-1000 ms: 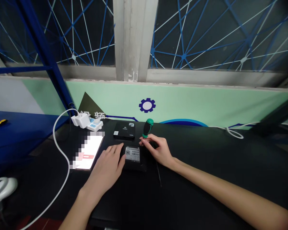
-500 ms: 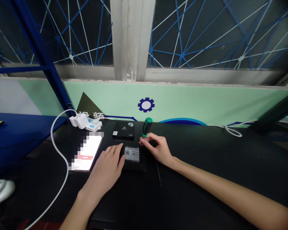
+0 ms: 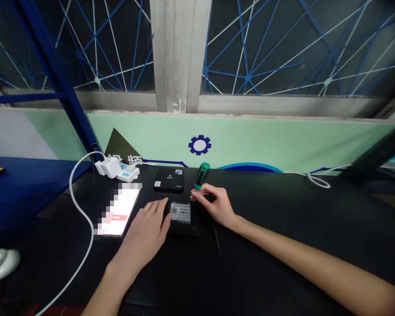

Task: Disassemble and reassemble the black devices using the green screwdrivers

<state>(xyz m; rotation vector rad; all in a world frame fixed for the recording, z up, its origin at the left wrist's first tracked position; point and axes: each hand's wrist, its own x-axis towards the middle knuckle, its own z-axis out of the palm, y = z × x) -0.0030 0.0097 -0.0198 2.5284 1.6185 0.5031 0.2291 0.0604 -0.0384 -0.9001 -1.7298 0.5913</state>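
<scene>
The left hand (image 3: 145,232) rests its slightly spread fingers (image 3: 154,206) on the black device (image 3: 181,226), steadying it, while the right hand (image 3: 217,205) pinches a green-handled screwdriver (image 3: 202,174) narrowly over the far edge.

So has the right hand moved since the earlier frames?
No: against the white label on the black box, the right hand sits in the same spot; only the head camera's view shifted slightly.
</scene>
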